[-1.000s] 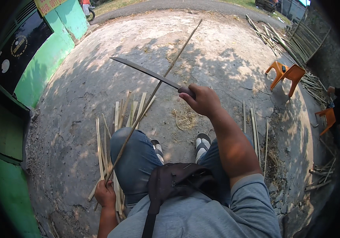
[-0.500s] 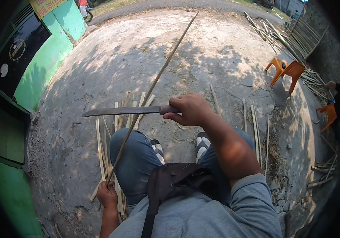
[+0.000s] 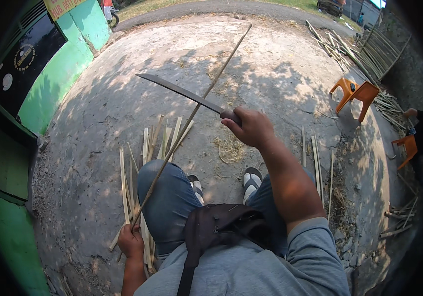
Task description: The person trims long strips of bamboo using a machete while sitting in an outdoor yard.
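Note:
My right hand (image 3: 252,127) grips the handle of a long dark knife (image 3: 182,92) whose blade points up and to the left. The blade crosses a long thin bamboo strip (image 3: 199,106) that runs from low left to the far upper right. My left hand (image 3: 131,241) holds the near end of that strip beside my left knee. I am seated, with my jeans-clad knees and two sandalled feet (image 3: 224,182) below the knife.
Split bamboo strips (image 3: 145,153) lie on the concrete ground by my left leg, more (image 3: 317,165) to the right. An orange plastic chair (image 3: 354,92) stands at right. A person sits at the far right edge. A green wall (image 3: 56,74) borders the left.
The knife went down to lie level across the strip half a second ago, and has risen again with its blade tilted up-left. My left hand keeps its hold on the strip.

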The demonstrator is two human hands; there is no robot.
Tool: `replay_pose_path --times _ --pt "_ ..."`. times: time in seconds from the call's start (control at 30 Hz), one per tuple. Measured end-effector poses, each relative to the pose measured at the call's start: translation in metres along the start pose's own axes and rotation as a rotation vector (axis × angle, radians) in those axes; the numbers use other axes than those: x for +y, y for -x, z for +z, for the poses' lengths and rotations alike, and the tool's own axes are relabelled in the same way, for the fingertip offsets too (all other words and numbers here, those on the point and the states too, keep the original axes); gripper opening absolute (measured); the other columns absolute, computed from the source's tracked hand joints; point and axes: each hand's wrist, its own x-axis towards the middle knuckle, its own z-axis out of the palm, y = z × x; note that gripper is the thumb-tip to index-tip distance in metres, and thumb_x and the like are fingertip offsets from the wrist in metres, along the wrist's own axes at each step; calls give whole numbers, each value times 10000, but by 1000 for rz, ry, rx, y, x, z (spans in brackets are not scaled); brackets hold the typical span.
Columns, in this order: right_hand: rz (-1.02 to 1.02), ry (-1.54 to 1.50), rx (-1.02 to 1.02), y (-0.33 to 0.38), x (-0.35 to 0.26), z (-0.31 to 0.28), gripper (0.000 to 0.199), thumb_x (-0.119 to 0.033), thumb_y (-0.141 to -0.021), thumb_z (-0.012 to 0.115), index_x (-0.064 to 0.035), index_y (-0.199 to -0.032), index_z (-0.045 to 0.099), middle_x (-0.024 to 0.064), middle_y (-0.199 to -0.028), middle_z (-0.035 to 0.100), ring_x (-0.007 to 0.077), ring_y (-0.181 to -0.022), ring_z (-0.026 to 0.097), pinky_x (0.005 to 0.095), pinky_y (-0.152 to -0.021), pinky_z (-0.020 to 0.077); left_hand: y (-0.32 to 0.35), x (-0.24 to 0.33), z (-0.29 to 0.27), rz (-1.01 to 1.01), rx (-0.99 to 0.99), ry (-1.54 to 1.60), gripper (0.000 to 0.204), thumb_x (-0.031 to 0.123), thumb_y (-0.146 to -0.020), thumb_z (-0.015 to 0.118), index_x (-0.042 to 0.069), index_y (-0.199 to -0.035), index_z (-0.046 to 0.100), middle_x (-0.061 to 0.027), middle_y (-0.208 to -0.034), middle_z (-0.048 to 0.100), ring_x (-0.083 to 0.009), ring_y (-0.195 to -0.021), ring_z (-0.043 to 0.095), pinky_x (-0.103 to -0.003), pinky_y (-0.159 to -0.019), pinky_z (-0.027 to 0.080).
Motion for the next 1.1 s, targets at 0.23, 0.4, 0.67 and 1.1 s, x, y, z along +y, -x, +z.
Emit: replay_pose_path --times 0.23,0.4,0.67,1.1 --pt "-272 27 -164 6 -31 -1 461 -576 -944 691 -120 -893 653 125 -751 684 389 -732 700 512 -646 522 1 3 5 -4 12 15 341 379 -1032 624 59 -916 638 -172 -838 648 -450 -792 642 -541 -667 479" --pt "-309 14 -149 2 -26 -3 434 -567 -933 707 -139 -890 655 95 -730 674 373 -728 698 500 -635 519 -1 1 7 9 27 16 356 388 -1034 622 54 -913 635 -177 -833 644 -457 -783 637 -540 -665 477" --pt "74 -61 -48 -5 -3 -7 518 -620 -973 638 -109 -900 679 156 -769 704 396 -749 714 504 -671 544 -1 -3 6 14 38 -2 401 436 -1047 596 58 -921 641 -178 -830 641 -455 -779 637 -536 -655 477" --pt "-143 -81 -90 3 -21 -2 496 -575 -970 669 -83 -906 657 166 -757 663 414 -737 683 506 -641 510 2 3 13 -24 3 55 325 355 -1046 610 59 -924 663 -183 -846 666 -460 -803 652 -536 -683 487"
